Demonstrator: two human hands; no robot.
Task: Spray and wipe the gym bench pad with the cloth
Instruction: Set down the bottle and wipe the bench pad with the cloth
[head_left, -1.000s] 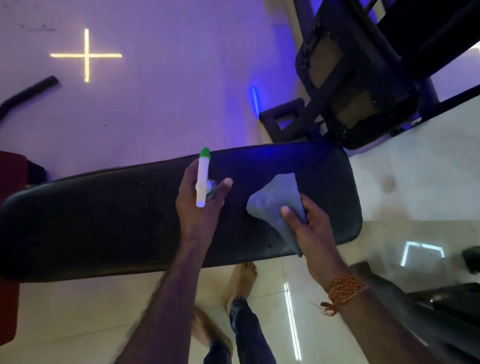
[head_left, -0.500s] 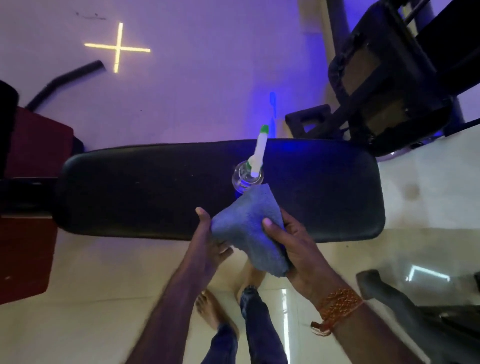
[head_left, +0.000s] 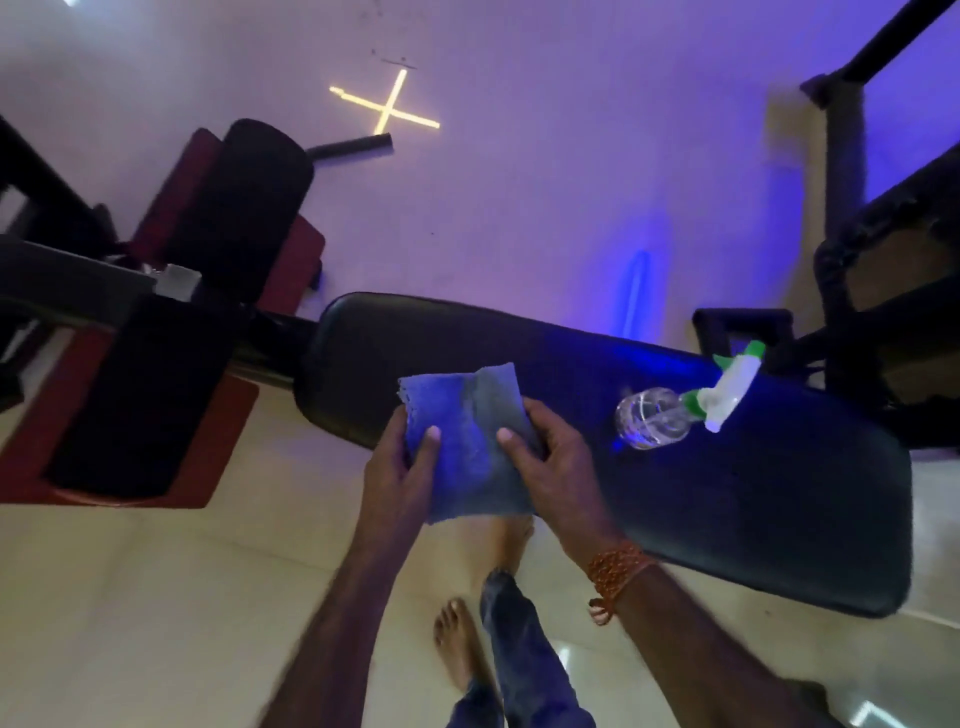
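The black gym bench pad (head_left: 753, 493) runs from the middle of the view to the lower right. A blue cloth (head_left: 462, 441) is held flat over the pad's near left edge. My left hand (head_left: 400, 467) grips its left side and my right hand (head_left: 550, 462) grips its right side, thumbs on top. A clear spray bottle (head_left: 670, 413) with a white and green trigger head lies on its side on the pad, to the right of my hands and apart from them.
A red and black bench seat (head_left: 156, 395) and a dark frame stand at the left. Black machine framing (head_left: 883, 291) rises at the right beyond the pad. My bare feet (head_left: 462, 644) stand on the pale tiled floor below the pad.
My left hand set the spray bottle down on the pad and took the cloth's left side. Both hands now hold the cloth spread out, farther left along the pad. The bottle has tipped onto its side.
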